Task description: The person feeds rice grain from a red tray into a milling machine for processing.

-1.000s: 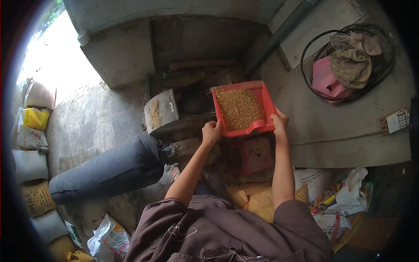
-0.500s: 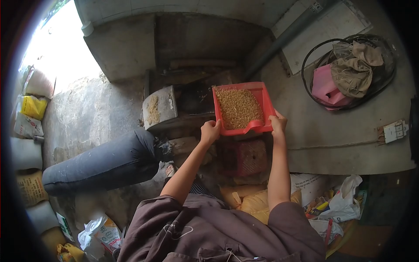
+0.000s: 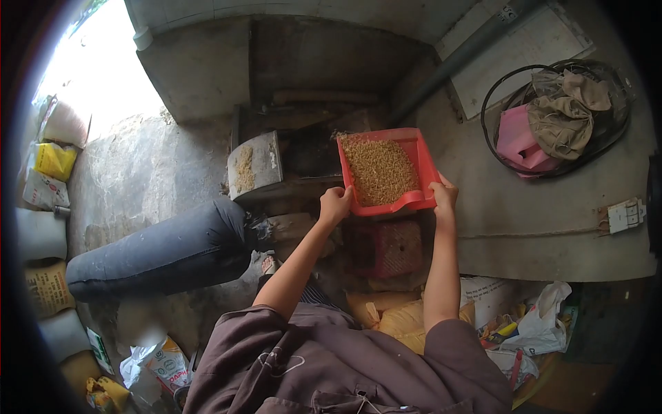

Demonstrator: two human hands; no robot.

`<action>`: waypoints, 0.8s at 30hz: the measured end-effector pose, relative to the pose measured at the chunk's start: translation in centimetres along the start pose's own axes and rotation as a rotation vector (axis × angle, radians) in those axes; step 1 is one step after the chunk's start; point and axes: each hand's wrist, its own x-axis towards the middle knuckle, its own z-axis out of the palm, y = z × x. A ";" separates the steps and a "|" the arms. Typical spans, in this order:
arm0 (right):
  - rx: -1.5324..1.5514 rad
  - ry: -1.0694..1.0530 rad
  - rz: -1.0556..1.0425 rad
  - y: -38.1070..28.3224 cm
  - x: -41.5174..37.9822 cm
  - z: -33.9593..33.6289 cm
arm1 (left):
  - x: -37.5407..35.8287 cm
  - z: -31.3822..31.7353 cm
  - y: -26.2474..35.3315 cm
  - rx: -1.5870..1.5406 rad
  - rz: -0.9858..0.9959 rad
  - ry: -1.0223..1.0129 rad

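A red plastic dustpan is held up in front of me, loaded with light-brown grain. My left hand grips its near left corner, thumb on the rim. The near right corner is in the closed fingers of my right hand. The grain lies heaped toward the left and far side of the pan. Beyond it is a dark, open-topped trough, partly covered by the pan. A pale curved metal sheet with scattered grain joins the trough on its left.
Below the pan stands a red plastic stool. A long dark-blue stuffed sack lies at left. Tan sacks and plastic bags crowd the near right. A wire hoop with cloth bags rests on the right-hand surface, near a switch box.
The view has shifted slightly. Both hands still grip the dustpan in nearly the same place, and the grain in it looks much the same.
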 end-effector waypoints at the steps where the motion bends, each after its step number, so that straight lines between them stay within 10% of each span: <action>1: 0.007 -0.001 -0.002 0.2 0.0 0.0 | 0.0 0.0 0.0 0.006 -0.006 -0.010; 24: 0.033 0.033 0.013 1.2 -0.7 -0.8 | -0.2 0.5 -0.6 0.004 0.035 0.022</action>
